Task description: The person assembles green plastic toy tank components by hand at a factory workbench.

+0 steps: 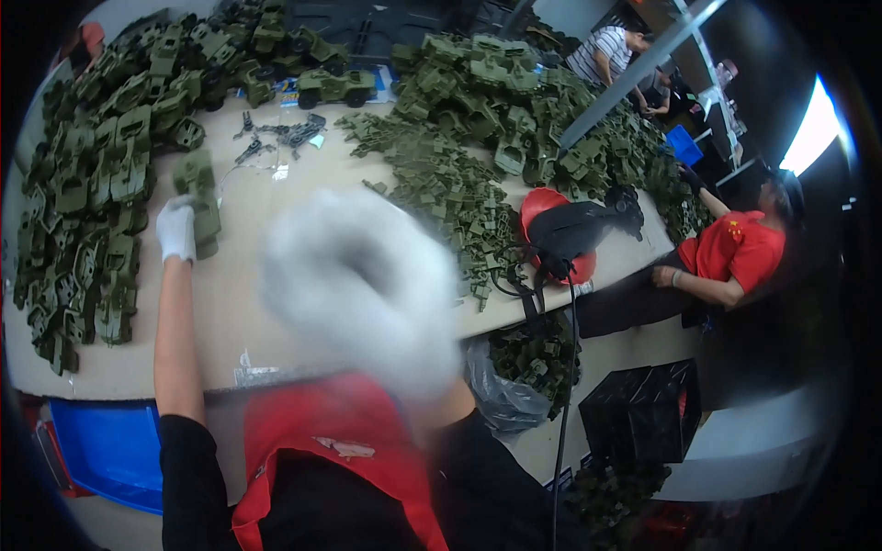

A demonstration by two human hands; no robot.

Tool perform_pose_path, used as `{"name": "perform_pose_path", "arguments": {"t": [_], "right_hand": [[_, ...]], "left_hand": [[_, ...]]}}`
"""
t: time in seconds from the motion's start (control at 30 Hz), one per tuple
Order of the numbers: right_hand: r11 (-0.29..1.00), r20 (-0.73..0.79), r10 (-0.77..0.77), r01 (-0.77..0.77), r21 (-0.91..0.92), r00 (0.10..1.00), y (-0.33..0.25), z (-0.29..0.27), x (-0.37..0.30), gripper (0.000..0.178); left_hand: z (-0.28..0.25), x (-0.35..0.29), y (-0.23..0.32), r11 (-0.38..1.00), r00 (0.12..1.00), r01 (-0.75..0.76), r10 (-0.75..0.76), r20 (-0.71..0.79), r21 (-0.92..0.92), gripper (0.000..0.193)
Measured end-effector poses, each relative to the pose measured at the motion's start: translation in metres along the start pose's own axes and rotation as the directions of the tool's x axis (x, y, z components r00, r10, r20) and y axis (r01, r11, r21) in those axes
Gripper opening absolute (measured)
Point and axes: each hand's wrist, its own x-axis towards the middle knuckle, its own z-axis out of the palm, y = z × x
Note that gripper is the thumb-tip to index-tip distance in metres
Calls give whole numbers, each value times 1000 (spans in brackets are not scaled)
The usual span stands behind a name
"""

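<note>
My left hand (176,230), in a white glove, grips the near side of a green plastic toy vehicle body (208,220) on the left part of the table. Rows of similar toy vehicles (115,165) are packed just left of it. Close to the camera, over the middle of the table, my gloved right hand (363,285) is raised and smeared by motion. Its fingers cannot be made out, nor whether anything is in them. Beyond it lies a small group of dark grey toy parts (299,133).
Small green parts (450,188) are heaped right of centre. Beside them, a red bowl-like container (542,204) has a dark bag-like thing (570,225) over it. A black cable (571,349) hangs past the table edge. A blue bin (110,450) sits below left; a red-shirted co-worker (735,248) is at right.
</note>
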Motion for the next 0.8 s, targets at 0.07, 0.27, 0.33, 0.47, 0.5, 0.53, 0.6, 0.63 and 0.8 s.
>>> {"name": "perform_pose_path", "arguments": {"t": [0.07,0.27,0.33,0.47,0.5,0.53,0.6,0.63,0.8], "right_hand": [[922,-193,138,-197,-334,972,72,-11,30,55],[682,-220,388,-439,-584,895,204,-40,35,78],[722,-161,276,-315,-616,948,225,-48,30,72],[635,-328,333,-468,-614,884,225,-58,22,71],[561,-315,437,-529,-637,842,211,-59,23,77],[554,-311,463,-545,-630,830,205,-57,19,77],[632,-155,376,-375,-678,913,200,-53,15,91],[633,-149,388,-381,-674,909,202,-58,15,91],[787,-80,556,-555,-268,827,204,-81,19,93]], "left_hand": [[16,-42,34,972,996,83,-78,31,-220,37],[65,-156,105,941,975,146,-85,205,-304,60],[78,-143,96,956,960,89,-8,279,-279,91],[94,-130,36,987,895,63,9,446,-146,109],[102,-133,29,995,897,-4,49,439,-102,97],[106,-129,31,996,900,19,21,436,-87,97],[102,-120,50,133,576,817,-258,776,-562,66],[102,-129,67,129,578,815,-270,770,-566,66],[93,-141,143,442,618,778,-415,668,-446,118]]}}
